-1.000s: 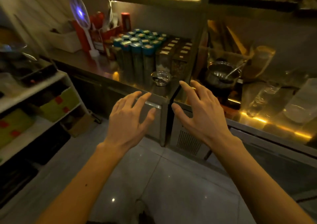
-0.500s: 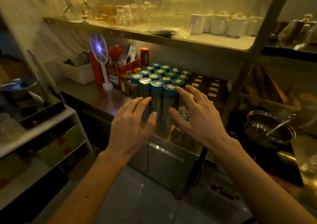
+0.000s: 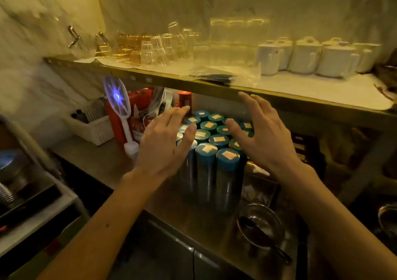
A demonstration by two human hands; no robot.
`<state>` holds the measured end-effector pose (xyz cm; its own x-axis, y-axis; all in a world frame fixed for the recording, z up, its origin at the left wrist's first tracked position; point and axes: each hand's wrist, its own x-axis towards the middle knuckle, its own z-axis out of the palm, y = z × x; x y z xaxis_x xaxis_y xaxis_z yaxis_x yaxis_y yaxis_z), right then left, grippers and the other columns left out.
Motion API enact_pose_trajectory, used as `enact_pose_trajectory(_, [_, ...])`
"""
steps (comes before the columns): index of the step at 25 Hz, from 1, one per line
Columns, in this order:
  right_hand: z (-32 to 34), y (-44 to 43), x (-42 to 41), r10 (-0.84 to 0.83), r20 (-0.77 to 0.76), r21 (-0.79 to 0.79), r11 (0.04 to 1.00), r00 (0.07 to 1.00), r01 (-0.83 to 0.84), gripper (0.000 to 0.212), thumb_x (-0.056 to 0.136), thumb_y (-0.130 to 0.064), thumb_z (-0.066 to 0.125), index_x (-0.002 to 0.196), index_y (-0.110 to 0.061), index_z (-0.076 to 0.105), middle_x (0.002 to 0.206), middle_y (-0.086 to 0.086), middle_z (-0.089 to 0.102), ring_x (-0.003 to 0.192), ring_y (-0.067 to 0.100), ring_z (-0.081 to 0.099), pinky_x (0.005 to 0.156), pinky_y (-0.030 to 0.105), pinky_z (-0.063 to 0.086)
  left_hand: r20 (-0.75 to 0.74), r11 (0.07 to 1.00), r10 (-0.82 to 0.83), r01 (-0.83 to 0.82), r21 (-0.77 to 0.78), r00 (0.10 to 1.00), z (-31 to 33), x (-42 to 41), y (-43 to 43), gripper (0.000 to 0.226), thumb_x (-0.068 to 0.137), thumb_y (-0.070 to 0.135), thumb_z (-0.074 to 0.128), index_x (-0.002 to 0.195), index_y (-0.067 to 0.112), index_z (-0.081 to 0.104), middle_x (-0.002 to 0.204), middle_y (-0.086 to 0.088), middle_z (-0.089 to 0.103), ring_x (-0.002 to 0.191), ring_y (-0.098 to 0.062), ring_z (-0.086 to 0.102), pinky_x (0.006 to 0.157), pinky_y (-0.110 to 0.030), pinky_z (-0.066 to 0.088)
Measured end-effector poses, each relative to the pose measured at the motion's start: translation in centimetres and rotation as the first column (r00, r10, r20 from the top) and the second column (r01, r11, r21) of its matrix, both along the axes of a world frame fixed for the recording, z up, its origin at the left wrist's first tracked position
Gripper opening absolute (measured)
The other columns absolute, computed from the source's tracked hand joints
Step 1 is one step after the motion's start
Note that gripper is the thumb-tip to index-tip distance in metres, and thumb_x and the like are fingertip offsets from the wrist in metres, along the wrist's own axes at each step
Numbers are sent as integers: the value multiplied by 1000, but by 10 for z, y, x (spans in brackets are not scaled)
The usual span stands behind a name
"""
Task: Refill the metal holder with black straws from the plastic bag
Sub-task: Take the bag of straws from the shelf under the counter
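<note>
A clear plastic bag (image 3: 225,74) with black straws (image 3: 216,77) inside lies flat near the front edge of the upper shelf (image 3: 311,88). My left hand (image 3: 165,144) and my right hand (image 3: 262,133) are raised below that shelf, palms down, fingers spread, holding nothing. They hover over a cluster of tall metal tins with teal lids (image 3: 211,151) on the steel counter. My right fingertips reach up near the shelf's front edge, just below and right of the bag. I see no metal straw holder that I can identify.
Drinking glasses (image 3: 159,47) and white lidded mugs (image 3: 305,55) line the upper shelf. On the counter stand an electric swatter (image 3: 120,108), a white basket (image 3: 94,127), red boxes (image 3: 139,108) and a small metal bowl with a spoon (image 3: 260,226). A white rack (image 3: 38,211) stands at left.
My view has tilted up and closer to the shelves, so the upper shelf and bag now fill the top. Both hands rose from counter height toward the shelf edge, still empty.
</note>
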<state>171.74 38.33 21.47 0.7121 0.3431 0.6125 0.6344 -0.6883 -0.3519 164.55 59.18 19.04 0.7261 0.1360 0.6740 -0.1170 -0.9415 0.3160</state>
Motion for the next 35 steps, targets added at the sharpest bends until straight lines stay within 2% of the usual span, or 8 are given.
enact_pose_trajectory(9, [27, 59, 135, -151, 5, -33, 988, 988, 152, 71, 89, -63, 44, 149, -36, 18, 155, 5, 29, 140, 26, 32, 103, 49, 38, 33, 988, -152, 151, 41, 988, 39, 176, 73, 62, 96, 59, 19, 145, 25, 37, 147, -2, 46, 135, -20, 41, 110, -48, 35])
enact_pose_trajectory(16, [32, 97, 175, -266, 54, -55, 962, 962, 269, 90, 78, -70, 54, 150, -30, 18, 153, 8, 32, 137, 27, 36, 105, 48, 40, -18, 930, -312, 310, 196, 950, 69, 258, 122, 69, 91, 69, 15, 149, 33, 25, 157, -7, 31, 143, -25, 30, 116, -46, 23])
enact_pose_trajectory(19, [31, 120, 201, -415, 38, -82, 905, 909, 417, 98, 74, -78, 52, 151, -30, 16, 154, 6, 32, 137, 26, 35, 107, 47, 39, -148, 850, -453, 476, 224, 879, 88, 310, 143, 72, 88, 76, 10, 151, 42, 13, 162, -4, 19, 148, -23, 19, 119, -49, 19])
enact_pose_trajectory(21, [34, 121, 202, -425, 0, -131, 897, 905, 422, 101, 71, -83, 50, 151, -31, 16, 155, 4, 31, 138, 25, 35, 108, 48, 38, -271, 801, -471, 536, 268, 840, 90, 329, 142, 78, 83, 81, 5, 151, 45, 7, 164, -3, 10, 150, -22, 13, 120, -50, 16])
enact_pose_trajectory(23, [39, 122, 208, -465, -37, -184, 873, 885, 451, 102, 69, -83, 49, 151, -31, 19, 155, 2, 33, 137, 23, 36, 107, 45, 38, -428, 733, -502, 632, 251, 752, 90, 353, 143, 84, 77, 84, 1, 151, 45, 6, 165, -3, 6, 151, -22, 9, 120, -49, 14])
enact_pose_trajectory(27, [45, 117, 211, -444, -102, -249, 878, 890, 410, 82, 75, -70, 57, 145, -31, 37, 147, -3, 44, 129, 19, 46, 96, 39, 45, -571, 660, -501, 714, 234, 650, 80, 371, 144, 93, 71, 89, -2, 150, 43, 14, 159, 0, 25, 143, -21, 26, 116, -49, 24])
enact_pose_trajectory(32, [40, 98, 212, -349, -129, -102, 936, 928, 338, 49, 85, -51, 60, 129, -32, 55, 132, -6, 58, 119, 14, 54, 93, 43, 51, -566, 671, -504, 709, 218, 652, 87, 361, 141, 92, 71, 87, -2, 148, 45, 23, 155, 5, 34, 139, -19, 32, 112, -49, 30])
enact_pose_trajectory(35, [36, 82, 212, -335, -74, -35, 942, 939, 333, 36, 89, -36, 61, 124, -30, 61, 128, -5, 61, 117, 14, 55, 94, 43, 50, -578, 702, -467, 678, 218, 669, 97, 348, 135, 78, 80, 83, 0, 138, 48, 38, 135, 2, 47, 124, -22, 42, 103, -51, 36])
